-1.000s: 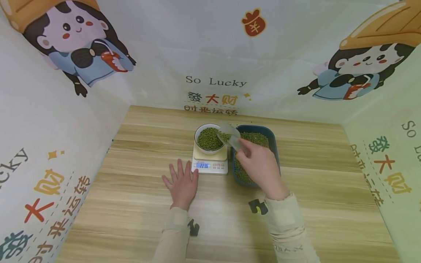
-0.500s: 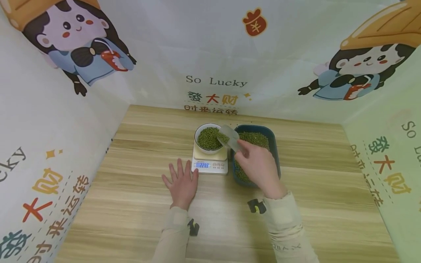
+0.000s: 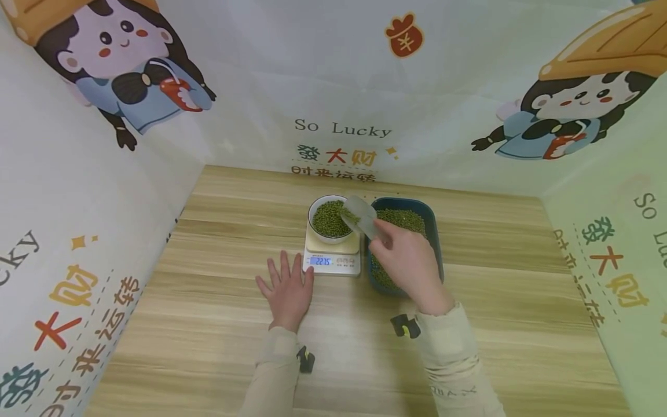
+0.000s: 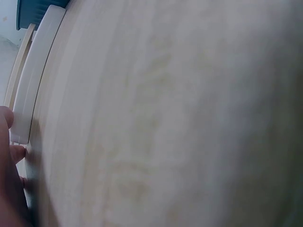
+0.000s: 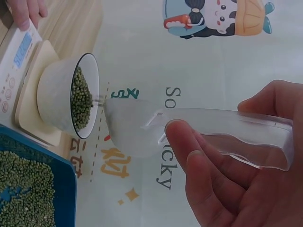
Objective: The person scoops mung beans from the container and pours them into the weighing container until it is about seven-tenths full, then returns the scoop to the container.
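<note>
A white bowl [image 3: 315, 231] with a dark rim holds green mung beans [image 3: 329, 219] and sits on the kitchen scale [image 3: 333, 267], whose display is lit. My right hand [image 3: 409, 260] grips the handle of a clear plastic scoop [image 5: 130, 125]. Tilted toward the bowl, the scoop has its lip over the bowl's right edge, with some beans inside. In the right wrist view, a few beans are at its lip. Left of the scale, my left hand [image 3: 288, 292] lies flat on the table, fingers spread, its thumb at the scale's near left corner.
A blue tub [image 3: 439, 246] of mung beans stands right of the scale, partly under my right hand. Printed cloth walls [image 3: 333, 87] enclose the wooden table [image 3: 219, 231] at the back and both sides. A few stray beans lie behind the tub.
The scoop has shifted slightly left over the bowl, and fewer beans show in it. Digits on the scale display have changed. My left hand stays in place.
</note>
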